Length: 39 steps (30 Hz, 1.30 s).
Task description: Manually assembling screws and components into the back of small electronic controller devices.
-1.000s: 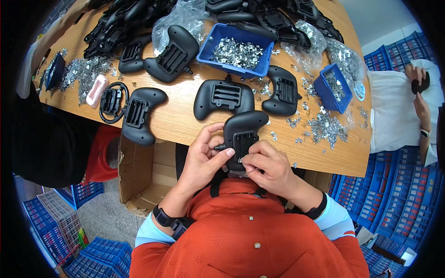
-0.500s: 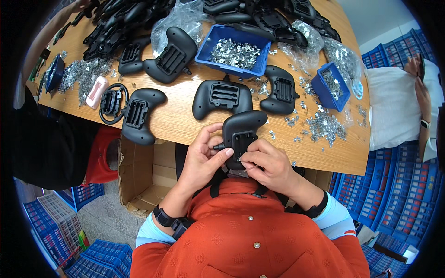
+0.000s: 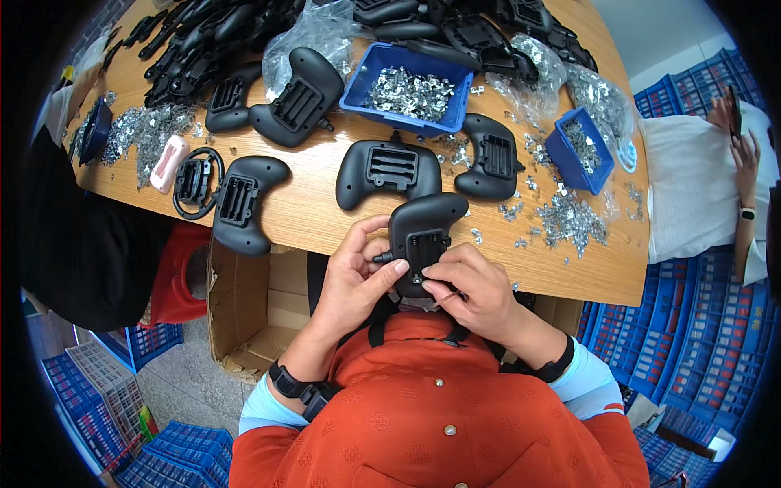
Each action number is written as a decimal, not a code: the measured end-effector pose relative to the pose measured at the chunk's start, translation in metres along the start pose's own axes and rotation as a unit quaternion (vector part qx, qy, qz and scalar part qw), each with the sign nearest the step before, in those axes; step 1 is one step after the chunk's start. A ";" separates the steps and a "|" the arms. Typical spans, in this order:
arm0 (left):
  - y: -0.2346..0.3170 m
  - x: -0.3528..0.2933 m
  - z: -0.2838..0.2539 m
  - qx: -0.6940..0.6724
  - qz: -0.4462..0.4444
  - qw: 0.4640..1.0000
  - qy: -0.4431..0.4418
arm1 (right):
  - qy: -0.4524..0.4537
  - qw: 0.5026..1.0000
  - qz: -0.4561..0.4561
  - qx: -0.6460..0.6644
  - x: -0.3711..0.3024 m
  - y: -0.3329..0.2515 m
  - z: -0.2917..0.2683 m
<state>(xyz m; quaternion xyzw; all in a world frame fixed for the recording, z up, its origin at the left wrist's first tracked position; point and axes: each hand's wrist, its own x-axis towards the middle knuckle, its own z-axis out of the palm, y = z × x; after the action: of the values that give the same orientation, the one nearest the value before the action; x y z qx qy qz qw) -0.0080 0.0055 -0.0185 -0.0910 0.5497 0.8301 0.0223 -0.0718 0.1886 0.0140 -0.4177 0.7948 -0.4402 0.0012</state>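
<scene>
A black game controller shell [image 3: 425, 215] is tilted on end at the table's near edge, its open battery compartment facing up. My left hand [image 3: 358, 272] grips its left side, the thumb lying beside the compartment and the fingers behind. At the compartment's lower end my right hand [image 3: 472, 285] is pinched closed, fingertips touching the shell. A thin strip shows below those fingertips, but what they hold is too small to make out. A small shiny metal bit sits in the compartment beside them. Just beyond lies another black controller shell [image 3: 351, 180].
A blue bin [image 3: 443, 126] of metal contacts stands ahead, with a smaller blue bin [image 3: 598, 175] to the right. Loose metal contacts [image 3: 573, 224] lie near it. More shells [image 3: 244, 171], a wheel-shaped shell [image 3: 181, 207] and a pink case [image 3: 168, 163] sit left. People stand on both sides.
My right fingertips have shifted slightly at the compartment's lower end, where a shiny metal bit now shows more plainly. The person at the left has drawn an arm back from the table.
</scene>
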 end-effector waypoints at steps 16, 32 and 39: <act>0.005 -0.001 0.004 0.002 0.001 1.000 0.006 | -0.006 0.998 0.009 -0.059 0.002 -0.004 0.005; 0.007 -0.003 0.006 0.007 0.000 1.000 -0.005 | -0.122 0.986 -0.016 -0.109 0.010 -0.014 -0.010; 0.004 -0.002 0.002 0.016 0.008 1.000 0.007 | -0.054 0.995 0.005 -0.085 0.005 -0.008 -0.005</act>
<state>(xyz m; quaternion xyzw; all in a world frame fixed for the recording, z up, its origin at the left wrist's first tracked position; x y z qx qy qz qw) -0.0068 0.0061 -0.0137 -0.0916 0.5635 0.8209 0.0130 -0.0718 0.1865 0.0250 -0.4356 0.8303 -0.3476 0.0102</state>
